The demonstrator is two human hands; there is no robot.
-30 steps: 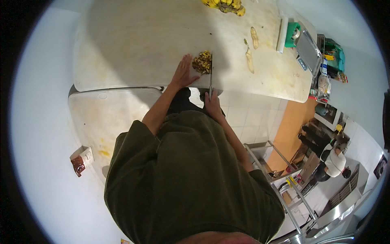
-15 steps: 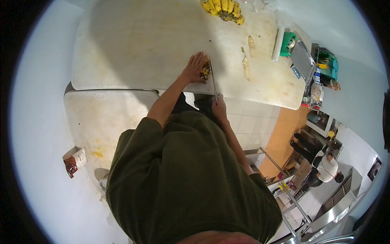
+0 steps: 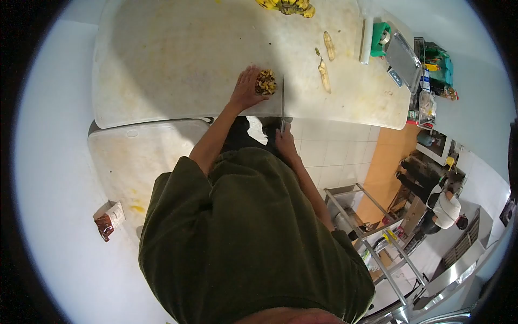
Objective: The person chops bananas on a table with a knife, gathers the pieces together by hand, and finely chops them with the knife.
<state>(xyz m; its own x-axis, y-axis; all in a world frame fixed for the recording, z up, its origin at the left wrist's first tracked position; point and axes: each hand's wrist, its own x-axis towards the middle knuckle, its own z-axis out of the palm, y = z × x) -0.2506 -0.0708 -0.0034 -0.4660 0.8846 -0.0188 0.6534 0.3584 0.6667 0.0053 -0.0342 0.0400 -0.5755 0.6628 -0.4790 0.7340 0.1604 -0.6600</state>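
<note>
- The left hand (image 3: 247,96) lies with its fingers straight and close together, gripping nothing; they run along the left side of the chopped pieces (image 3: 266,82), with the thumb near the heap's near edge. Whether the fingers press on the heap, I cannot tell.
- The right hand (image 3: 286,139) is closed around the handle of a knife (image 3: 283,102), just off the table's near edge; the blade points forward over the tabletop.
- Half a second ago the left hand covers part of the heap and the blade stands right against its right side; now the hand is off to the left, the whole heap shows, and a narrow gap parts it from the blade.
- I judge this to be a gap between gathering and cutting: the pieces sit in one compact, loose heap between hand and blade, neither held down nor under the edge. They look uneven in size, though single pieces are too small to judge.
- The heap rests on the table (image 3: 189,65), near its front edge.
- To the right and farther forward lie two pale, whole bananas (image 3: 324,75), apart from the knife.
- At the far side sits a yellow bunch of bananas (image 3: 291,7), cut off by the view's top.
</note>
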